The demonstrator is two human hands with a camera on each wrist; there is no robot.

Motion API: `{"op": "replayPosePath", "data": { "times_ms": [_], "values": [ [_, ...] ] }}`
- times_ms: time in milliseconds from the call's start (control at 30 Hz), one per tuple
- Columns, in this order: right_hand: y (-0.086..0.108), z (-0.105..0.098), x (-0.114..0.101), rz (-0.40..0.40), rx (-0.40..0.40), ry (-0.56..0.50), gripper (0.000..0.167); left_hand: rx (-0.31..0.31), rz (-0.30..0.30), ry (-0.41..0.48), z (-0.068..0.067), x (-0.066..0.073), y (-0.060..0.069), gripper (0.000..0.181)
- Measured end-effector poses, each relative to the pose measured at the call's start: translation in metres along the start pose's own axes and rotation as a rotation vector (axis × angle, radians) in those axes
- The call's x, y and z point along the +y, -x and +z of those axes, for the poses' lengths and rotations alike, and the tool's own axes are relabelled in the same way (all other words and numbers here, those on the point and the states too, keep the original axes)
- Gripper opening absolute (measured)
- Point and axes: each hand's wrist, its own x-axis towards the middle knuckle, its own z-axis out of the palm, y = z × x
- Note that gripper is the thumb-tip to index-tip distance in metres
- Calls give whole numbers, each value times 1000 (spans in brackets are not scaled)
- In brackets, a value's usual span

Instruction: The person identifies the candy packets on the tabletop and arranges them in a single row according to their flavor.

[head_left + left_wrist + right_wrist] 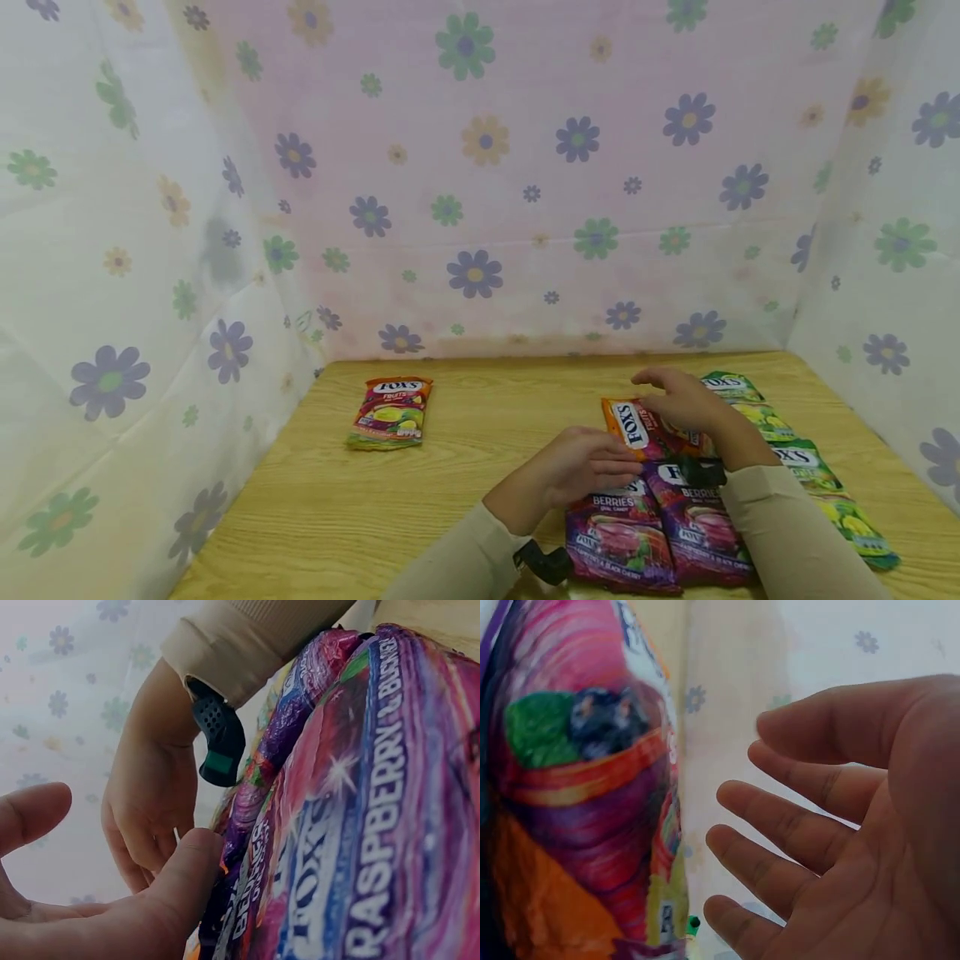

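Observation:
In the head view my left hand (581, 467) lies at the top end of a purple berries candy bag (618, 542), its fingertips beside an orange Fox's fruits candy bag (633, 425) turned sideways. My right hand (686, 408) is over the far side of that orange bag and hides part of it. The right wrist view has its fingers (787, 825) extended and apart, gripping nothing. A second purple bag (705, 533) lies beside the first, partly behind the right forearm. The left wrist view shows the left thumb (176, 881) near a purple bag (360, 810).
Two green Fox's bags, a far one (765, 421) and a near one (847, 517), lie along the table's right side. Another orange fruits bag (390, 412) lies alone at the far left of the wooden table (337, 508). Flowered cloth (525, 183) walls the back and sides.

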Motion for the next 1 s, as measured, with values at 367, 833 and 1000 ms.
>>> {"op": "replayPosePath", "data": {
  "times_ms": [367, 833, 1000],
  "values": [
    [-1, 10, 16, 36, -81, 5, 49, -9, 1, 44, 1, -7, -3, 19],
    [-9, 14, 24, 51, 16, 84, 35, 18, -5, 33, -1, -8, -3, 48],
    [-8, 11, 19, 43, 79, 110, 23, 33, -10, 40, -1, -7, -3, 46]
  ]
}}
